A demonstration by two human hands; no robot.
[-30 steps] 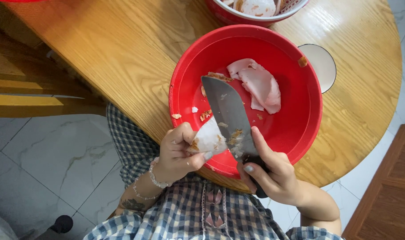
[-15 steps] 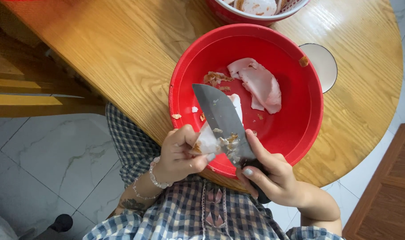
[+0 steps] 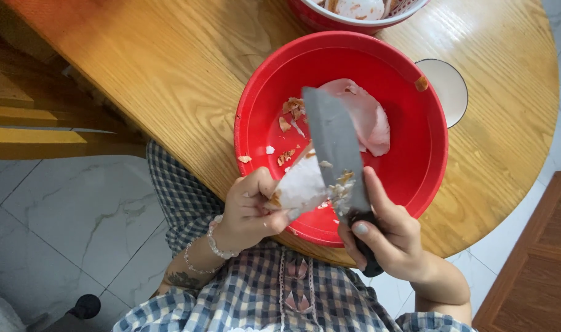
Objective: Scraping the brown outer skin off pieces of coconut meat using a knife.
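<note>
Pale chunk of food (image 3: 300, 184) held over the near rim of a red basin (image 3: 262, 98) and met by a cleaver (image 3: 333, 144)

The left hand (image 3: 251, 212) has its fingers (image 3: 256, 184) clamped on the near end of the pale chunk, while the right hand (image 3: 388, 237) has its fingers closed around the cleaver's dark handle, index finger laid along the blade's side; the grey blade lies against the chunk's right side, flecked with brown scraps. More brown scraps (image 3: 290, 114) lie on the basin floor, with a pinkish-white piece (image 3: 370, 114) further in. The basin sits on a round wooden table (image 3: 139, 67), a second red bowl (image 3: 354, 15) touching its far rim and a white round dish (image 3: 449, 86) half hidden behind its right side. A beaded bracelet (image 3: 218, 243) circles the left wrist
</note>
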